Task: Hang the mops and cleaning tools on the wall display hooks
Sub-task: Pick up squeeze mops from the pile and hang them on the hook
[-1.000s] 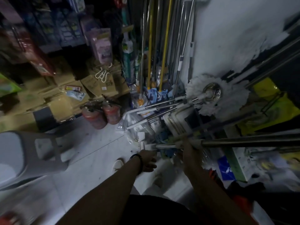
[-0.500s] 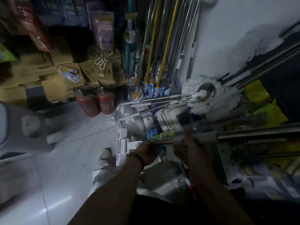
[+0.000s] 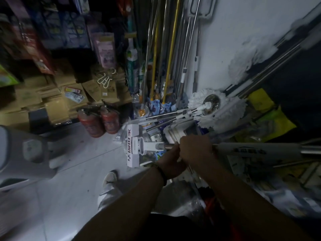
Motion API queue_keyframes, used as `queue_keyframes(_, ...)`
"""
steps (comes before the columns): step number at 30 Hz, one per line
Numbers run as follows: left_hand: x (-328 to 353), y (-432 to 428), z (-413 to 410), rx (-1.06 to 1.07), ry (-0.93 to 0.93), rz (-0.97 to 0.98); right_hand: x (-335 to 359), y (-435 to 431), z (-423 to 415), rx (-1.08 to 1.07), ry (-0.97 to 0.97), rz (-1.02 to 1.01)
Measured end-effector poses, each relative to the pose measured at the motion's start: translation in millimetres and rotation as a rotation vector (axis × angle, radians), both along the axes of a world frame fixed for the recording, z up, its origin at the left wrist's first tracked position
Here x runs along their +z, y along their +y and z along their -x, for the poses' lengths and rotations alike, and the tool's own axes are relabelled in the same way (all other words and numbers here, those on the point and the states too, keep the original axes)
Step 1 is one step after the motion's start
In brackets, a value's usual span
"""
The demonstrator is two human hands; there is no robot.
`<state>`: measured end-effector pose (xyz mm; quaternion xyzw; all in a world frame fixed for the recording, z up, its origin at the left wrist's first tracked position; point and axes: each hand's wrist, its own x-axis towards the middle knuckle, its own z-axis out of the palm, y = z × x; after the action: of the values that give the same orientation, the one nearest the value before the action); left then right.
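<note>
A flat mop with a white head (image 3: 133, 146) and a grey-sleeved metal pole (image 3: 257, 150) lies across the view, head to the left. My right hand (image 3: 196, 146) grips its pole near the head joint. Just under and behind it, my left hand (image 3: 169, 164) also curls round the pole. A white round string mop (image 3: 224, 110) leans against the white wall (image 3: 225, 49). Several long mop and broom handles (image 3: 171, 54) stand upright along that wall.
Two red fire extinguishers (image 3: 99, 120) stand on the pale floor beside stacked cardboard boxes (image 3: 52, 100). A grey plastic stool (image 3: 22, 153) sits at left. Packaged goods and yellow bags (image 3: 271, 119) crowd the right. My shoe (image 3: 109, 178) is below the mop head.
The flat mop has come up and out of the pile, its head now turned to face me. Both hands have closed together on the pole; the view tilted upward.
</note>
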<state>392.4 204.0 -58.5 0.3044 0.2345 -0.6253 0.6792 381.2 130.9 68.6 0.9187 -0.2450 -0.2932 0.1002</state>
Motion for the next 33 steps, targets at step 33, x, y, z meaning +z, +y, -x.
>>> queue_keyframes(33, 59, 37, -115, 0.199, -0.513, 0.138, 34, -21, -85, -0.233, -0.807, -0.693)
